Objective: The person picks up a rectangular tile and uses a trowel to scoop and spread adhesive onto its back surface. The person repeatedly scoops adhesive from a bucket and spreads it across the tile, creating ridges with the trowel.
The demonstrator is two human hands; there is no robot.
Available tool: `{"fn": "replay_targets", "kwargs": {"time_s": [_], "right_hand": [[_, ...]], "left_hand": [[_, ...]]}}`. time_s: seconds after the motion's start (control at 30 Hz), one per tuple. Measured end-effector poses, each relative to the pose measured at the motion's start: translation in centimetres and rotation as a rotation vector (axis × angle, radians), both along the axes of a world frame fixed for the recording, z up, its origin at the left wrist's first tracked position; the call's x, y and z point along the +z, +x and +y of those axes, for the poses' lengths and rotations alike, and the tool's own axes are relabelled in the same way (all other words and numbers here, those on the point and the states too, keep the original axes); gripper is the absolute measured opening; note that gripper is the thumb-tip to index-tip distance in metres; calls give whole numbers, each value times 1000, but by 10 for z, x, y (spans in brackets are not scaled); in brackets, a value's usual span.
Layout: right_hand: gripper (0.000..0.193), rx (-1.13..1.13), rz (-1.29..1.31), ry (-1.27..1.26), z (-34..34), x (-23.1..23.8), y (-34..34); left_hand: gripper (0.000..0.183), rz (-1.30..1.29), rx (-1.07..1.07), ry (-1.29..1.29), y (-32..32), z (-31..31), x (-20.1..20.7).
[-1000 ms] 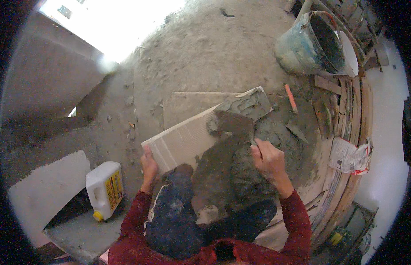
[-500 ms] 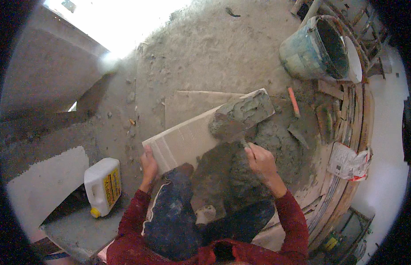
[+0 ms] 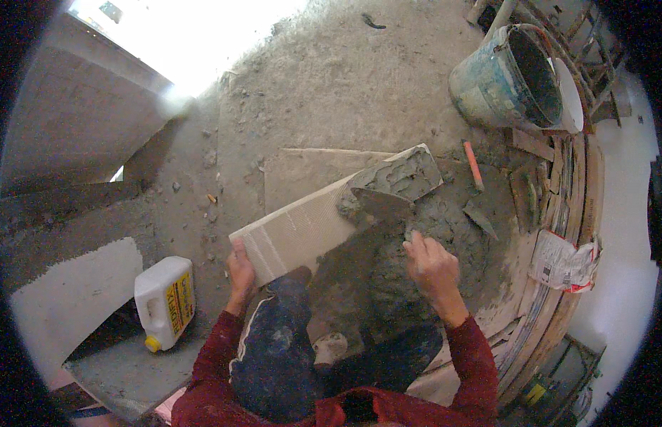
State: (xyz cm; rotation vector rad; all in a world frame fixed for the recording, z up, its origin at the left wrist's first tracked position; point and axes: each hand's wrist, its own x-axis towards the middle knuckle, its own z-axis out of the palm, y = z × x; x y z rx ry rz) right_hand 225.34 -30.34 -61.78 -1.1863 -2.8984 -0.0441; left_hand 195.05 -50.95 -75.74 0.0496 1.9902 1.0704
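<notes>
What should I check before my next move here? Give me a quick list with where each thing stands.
1. Left hand holding the pale slab: ok, it grips the left end.
2. Right hand holding the trowel: ok, it grips the handle.
3. Grey mortar covering the whole upper face: not ok, it lies toward the right end and the left part is bare.
4. More mix close by: ok, a wet pile lies near the right hand.
5. Blade pressing on the mortar: cannot tell from this angle.
6. White jug capped: ok, its yellow cap is on.
</notes>
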Motion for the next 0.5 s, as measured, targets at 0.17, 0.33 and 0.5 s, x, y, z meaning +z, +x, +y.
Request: {"fn": "replay_targets", "kwargs": {"time_s": [0.17, 0.33, 0.5], "right_hand": [[27, 55, 111, 109, 2, 6, 9], [27, 110, -16, 45, 4, 0, 6], [25, 120, 0, 83, -3, -18, 5]], "left_hand": [[62, 12, -40, -71, -1, 2, 1], [62, -20, -23, -42, -2, -7, -13], [61, 49, -75, -66, -5, -2, -12]]}}
